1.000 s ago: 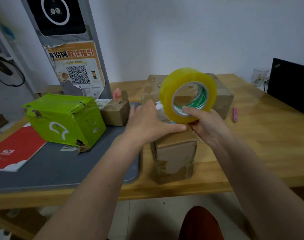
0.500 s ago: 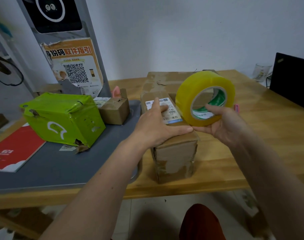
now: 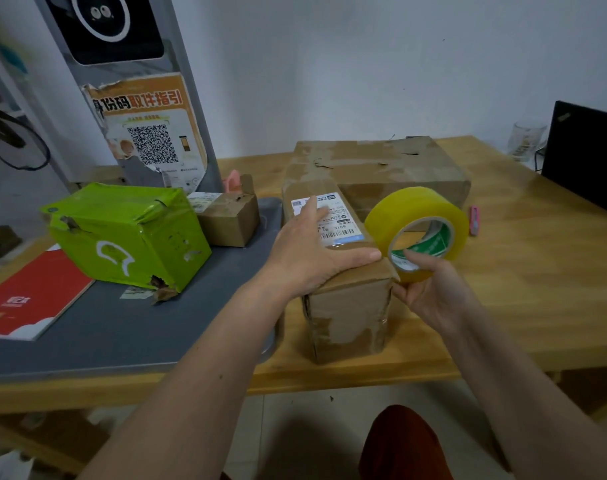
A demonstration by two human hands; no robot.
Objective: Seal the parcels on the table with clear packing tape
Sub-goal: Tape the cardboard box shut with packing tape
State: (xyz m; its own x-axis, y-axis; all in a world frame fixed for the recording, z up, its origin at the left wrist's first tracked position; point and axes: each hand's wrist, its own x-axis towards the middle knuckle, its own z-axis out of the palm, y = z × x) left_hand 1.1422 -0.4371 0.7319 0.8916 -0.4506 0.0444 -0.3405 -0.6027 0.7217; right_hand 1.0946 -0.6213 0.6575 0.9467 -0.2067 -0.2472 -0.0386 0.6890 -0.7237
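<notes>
1. Left hand [image 3: 309,251], flat and spread, fingers straight, pressing on top of the long brown cardboard parcel [image 3: 347,306] and partly covering the white shipping label [image 3: 333,220].
2. Right hand [image 3: 430,289], curled round the yellowish roll of clear packing tape [image 3: 423,233], thumb hooked inside its green-printed core, roll upright and just beside the parcel's right top edge.
3. Parcel lying lengthwise near the front edge of the light wooden table [image 3: 537,289].
4. Behind it, touching its far end, a larger flat brown cardboard box [image 3: 392,164] with worn tape.
5. To the left, on a grey mat [image 3: 122,327]: a lime-green wrapped parcel [image 3: 129,237] with torn corners, a small brown carton [image 3: 229,220] just behind that, a red booklet [image 3: 28,299] at the mat's left edge.
6. Further back, a grey kiosk post [image 3: 132,81] with an orange QR-code poster [image 3: 149,133].
7. To the right, a small pink cutter [image 3: 474,220], a drinking glass [image 3: 525,140] and a black screen [image 3: 586,157].
</notes>
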